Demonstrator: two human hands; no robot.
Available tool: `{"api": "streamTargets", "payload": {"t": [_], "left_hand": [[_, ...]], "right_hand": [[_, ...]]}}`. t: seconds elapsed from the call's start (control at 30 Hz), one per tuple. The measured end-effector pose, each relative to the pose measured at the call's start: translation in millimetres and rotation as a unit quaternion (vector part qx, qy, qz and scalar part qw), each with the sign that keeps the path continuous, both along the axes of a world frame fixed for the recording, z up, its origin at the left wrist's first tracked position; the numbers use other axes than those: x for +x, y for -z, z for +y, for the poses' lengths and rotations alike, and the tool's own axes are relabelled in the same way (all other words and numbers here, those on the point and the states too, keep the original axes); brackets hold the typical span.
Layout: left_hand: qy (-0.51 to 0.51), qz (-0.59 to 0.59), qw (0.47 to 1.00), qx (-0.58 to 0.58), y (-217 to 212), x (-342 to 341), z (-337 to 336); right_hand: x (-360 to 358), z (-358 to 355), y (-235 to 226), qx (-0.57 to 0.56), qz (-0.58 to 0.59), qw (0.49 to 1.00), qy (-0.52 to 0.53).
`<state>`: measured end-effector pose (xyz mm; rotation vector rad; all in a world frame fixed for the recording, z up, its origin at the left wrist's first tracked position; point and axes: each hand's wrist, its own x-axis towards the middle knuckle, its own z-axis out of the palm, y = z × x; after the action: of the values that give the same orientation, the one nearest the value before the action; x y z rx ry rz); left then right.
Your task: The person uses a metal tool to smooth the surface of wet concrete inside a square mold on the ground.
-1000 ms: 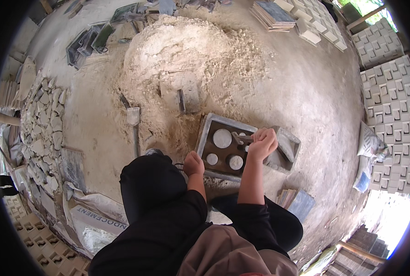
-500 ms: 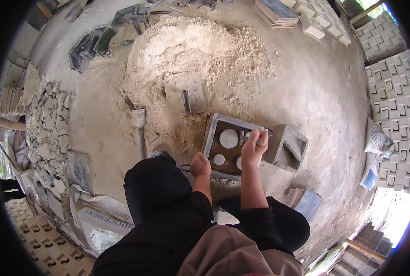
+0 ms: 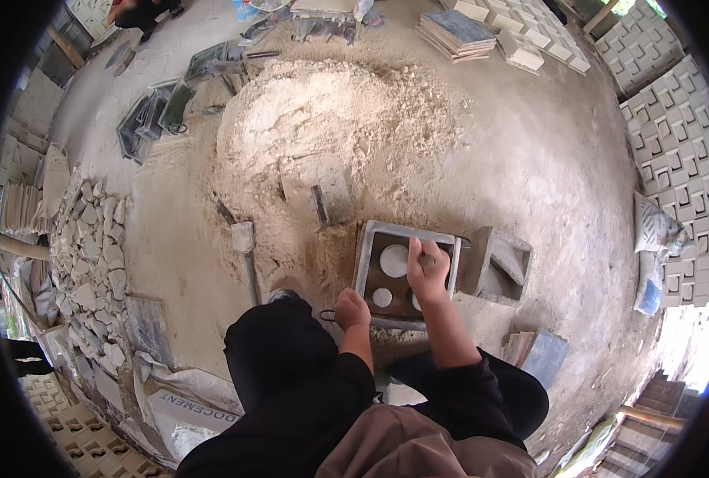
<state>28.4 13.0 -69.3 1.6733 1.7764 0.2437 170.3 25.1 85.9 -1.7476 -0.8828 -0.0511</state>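
Observation:
A square grey metal mould [image 3: 368,256] lies on the dusty ground in front of my knees. Its dark floor carries a large white disc [image 3: 393,260] and a smaller white disc [image 3: 382,297]. My right hand [image 3: 427,272] hovers over the mould's right half, fingers closed round a small grey tool beside the large disc. My left hand [image 3: 352,309] is a fist at the mould's near left corner, gripping a thin dark wire handle [image 3: 327,316].
A second open mould piece [image 3: 504,263] leans right of the mould. A big pale mortar pile [image 3: 330,127] lies beyond, with a shovel [image 3: 244,239] at its left. Flat tiles [image 3: 539,354] are stacked at right, broken slabs [image 3: 91,255] left, cast blocks [image 3: 673,135] far right.
My right hand has shifted from the mould's right edge to over its middle. My left hand stays at the near corner. The head view has tilted a little.

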Motion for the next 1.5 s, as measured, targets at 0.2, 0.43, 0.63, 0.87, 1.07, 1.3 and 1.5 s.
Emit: {"api": "streamTargets", "payload": {"t": [0.2,0.43,0.63,0.87,1.07,1.3,1.5], "left_hand": [[-0.004,0.002,1.0,-0.005,-5.9,8.4,-4.7],[0.01,0.022,1.0,-0.012,-2.9,5.8,-0.6],[0.005,0.005,1.0,0.023,-2.9,3.1,-0.4],[0.011,0.01,0.999,0.047,1.9,6.1,-1.6],[0.019,0.039,0.999,0.023,-2.2,9.4,-4.8],[0.027,0.06,0.998,0.024,4.0,2.4,1.1],[0.015,0.031,0.999,0.024,4.6,7.4,-3.5]], "right_hand": [[15.2,-17.3,10.0,0.002,0.123,0.985,0.119],[46.1,-36.6,-1.4,0.134,0.101,0.98,-0.103],[57.0,-46.9,-13.8,0.221,0.139,0.95,-0.174],[73.7,-67.3,-0.6,0.286,0.14,0.945,-0.07],[86.0,-76.4,10.7,0.278,0.178,0.943,-0.042],[91.9,-70.2,-12.2,0.252,0.245,0.926,-0.137],[102.9,-67.6,1.5,0.215,0.319,0.916,-0.118]]}}
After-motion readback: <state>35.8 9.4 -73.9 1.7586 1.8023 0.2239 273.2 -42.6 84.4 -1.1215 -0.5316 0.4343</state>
